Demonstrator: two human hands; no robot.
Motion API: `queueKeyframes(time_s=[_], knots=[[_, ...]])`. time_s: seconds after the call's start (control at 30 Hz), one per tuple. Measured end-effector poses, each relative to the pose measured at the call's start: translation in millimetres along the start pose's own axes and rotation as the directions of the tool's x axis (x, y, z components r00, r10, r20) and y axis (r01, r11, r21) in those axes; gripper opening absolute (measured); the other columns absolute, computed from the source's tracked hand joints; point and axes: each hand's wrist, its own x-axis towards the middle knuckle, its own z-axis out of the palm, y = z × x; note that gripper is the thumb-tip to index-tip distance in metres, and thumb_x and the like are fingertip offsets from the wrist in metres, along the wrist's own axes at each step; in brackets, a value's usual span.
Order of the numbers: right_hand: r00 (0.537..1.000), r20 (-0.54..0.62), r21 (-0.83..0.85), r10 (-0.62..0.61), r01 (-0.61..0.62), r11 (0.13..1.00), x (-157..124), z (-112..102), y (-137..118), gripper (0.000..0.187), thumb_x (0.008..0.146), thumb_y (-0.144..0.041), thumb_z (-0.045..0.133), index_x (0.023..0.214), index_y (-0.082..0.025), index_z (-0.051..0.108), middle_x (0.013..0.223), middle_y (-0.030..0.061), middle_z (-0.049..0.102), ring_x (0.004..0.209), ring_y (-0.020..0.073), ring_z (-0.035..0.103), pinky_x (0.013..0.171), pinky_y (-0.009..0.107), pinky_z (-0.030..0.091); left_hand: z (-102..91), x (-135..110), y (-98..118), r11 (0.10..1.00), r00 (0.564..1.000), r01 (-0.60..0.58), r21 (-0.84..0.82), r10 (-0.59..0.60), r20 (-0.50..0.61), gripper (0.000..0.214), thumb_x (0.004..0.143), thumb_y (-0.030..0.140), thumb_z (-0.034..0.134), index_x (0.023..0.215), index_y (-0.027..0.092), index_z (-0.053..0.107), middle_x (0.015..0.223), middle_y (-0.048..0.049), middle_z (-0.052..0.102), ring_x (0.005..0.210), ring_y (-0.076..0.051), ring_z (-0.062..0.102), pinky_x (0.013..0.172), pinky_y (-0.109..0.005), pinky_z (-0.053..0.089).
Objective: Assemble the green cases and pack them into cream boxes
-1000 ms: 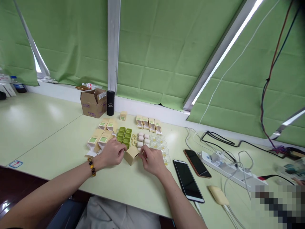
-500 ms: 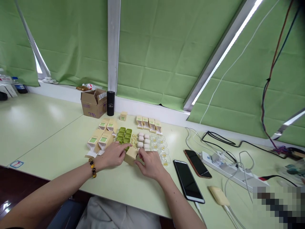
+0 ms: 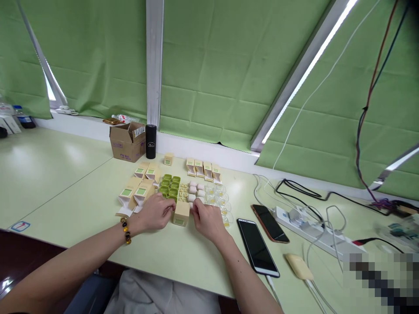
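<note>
A small cream carton with a green label on its near end sits on the table between my hands. My left hand, with a beaded bracelet at the wrist, has its fingers bent against the carton's left side. On the other side, my right hand pinches at the carton's right edge, its fingertips partly hidden. Just beyond are green cups, small yellowish pieces, pale pink blocks and clear plastic pieces in rows. Several opened cartons lie left of my left hand.
More cartons stand at the back, with a single one beside them. Behind are a cardboard box and a black tumbler. Two phones, a power strip, a yellow charger and cables lie to the right.
The carton has turned, so its green-labelled end faces me. My left index finger, stretched over the carton before, is now bent beside it. My right hand stays at the right side.
</note>
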Motion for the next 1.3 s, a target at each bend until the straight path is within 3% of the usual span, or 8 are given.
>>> queueKeyframes(time_s=[0.17,0.33,0.6,0.77,0.87,1.0,1.17,1.3], knots=[[0.998,-0.027,-0.001,0.050,-0.050,0.999,0.5,-3.8,3.8,0.006,0.093,-0.017,0.054,0.094,-0.022,0.057,0.068,0.0007,0.070,0.055,0.0175,0.056,0.058,0.030,0.013,-6.1,2.6,-2.4,0.995,0.995,0.038,-0.094,-0.046,-0.093,0.016,0.093,0.019,0.055,0.107,0.021,0.062,0.088,-0.0047,0.071,0.083,-0.024,0.064,0.087,-0.042,0.046],[0.988,-0.134,0.014,0.081,-0.080,0.997,-0.9,-4.9,6.8,0.006,0.093,-0.019,0.051,0.092,-0.022,0.057,0.065,0.0007,0.068,0.052,0.0172,0.055,0.057,0.029,0.015,-9.6,6.3,12.4,0.992,0.996,-0.078,-0.103,0.083,0.045,0.063,0.093,0.040,0.072,0.147,0.024,0.045,0.143,-0.0152,0.060,0.134,-0.037,0.052,0.112,-0.052,0.039],[0.967,-0.235,0.070,0.093,-0.079,0.994,-0.4,-6.7,5.4,0.007,0.095,-0.021,0.049,0.093,-0.021,0.056,0.065,0.0000,0.068,0.054,0.0168,0.059,0.056,0.028,0.019,-8.1,15.5,30.3,0.990,0.965,-0.141,0.001,0.137,0.225,0.065,0.089,0.015,0.069,0.148,0.023,0.042,0.137,-0.0149,0.062,0.126,-0.036,0.057,0.109,-0.051,0.039],[0.952,-0.293,0.077,0.094,-0.075,0.994,-0.1,-6.5,6.2,0.009,0.096,-0.024,0.049,0.096,-0.021,0.057,0.063,-0.0018,0.067,0.052,0.0161,0.058,0.056,0.027,0.020,-29.5,36.3,25.5,0.992,0.953,-0.127,-0.012,0.125,0.276,0.059,0.088,0.016,0.068,0.142,0.022,0.046,0.128,-0.0121,0.067,0.116,-0.031,0.062,0.105,-0.046,0.043],[0.949,-0.298,0.083,0.102,-0.080,0.993,0.2,-5.7,5.8,0.011,0.097,-0.024,0.048,0.099,-0.021,0.058,0.064,-0.0021,0.067,0.052,0.0157,0.059,0.056,0.027,0.019,-51.3,65.8,8.4,0.997,0.977,-0.070,0.036,0.061,0.204,0.062,0.088,0.018,0.068,0.145,0.022,0.045,0.134,-0.0123,0.066,0.124,-0.031,0.061,0.110,-0.046,0.041],[0.960,-0.266,0.072,0.090,-0.074,0.995,0.1,-3.4,3.7,0.013,0.098,-0.025,0.048,0.102,-0.021,0.059,0.065,-0.0014,0.068,0.055,0.0157,0.060,0.056,0.027,0.018,-68.9,115.9,-42.3,0.987,0.998,-0.012,0.160,0.002,0.067,0.058,0.088,0.018,0.063,0.145,0.020,0.049,0.143,-0.0119,0.063,0.134,-0.031,0.056,0.115,-0.045,0.041],[0.969,-0.235,0.086,0.081,-0.062,0.994,-1.4,0.8,2.5,0.015,0.097,-0.023,0.050,0.107,-0.021,0.060,0.067,-0.0014,0.069,0.056,0.0157,0.061,0.057,0.028,0.020,-55.6,158.0,-113.6,0.940,0.991,0.099,0.327,-0.124,0.056,0.058,0.082,0.014,0.063,0.140,0.015,0.056,0.139,-0.0142,0.067,0.131,-0.031,0.061,0.113,-0.040,0.046],[0.973,-0.219,0.083,0.075,-0.058,0.995,-2.2,2.7,1.7,0.017,0.098,-0.024,0.050,0.111,-0.021,0.061,0.068,-0.0010,0.071,0.057,0.0165,0.062,0.058,0.028,0.020,-35.9,166.0,-144.9,0.923,0.978,0.140,0.359,-0.186,0.095,0.058,0.078,0.010,0.062,0.137,0.012,0.060,0.132,-0.0164,0.071,0.125,-0.031,0.066,0.108,-0.039,0.051]])
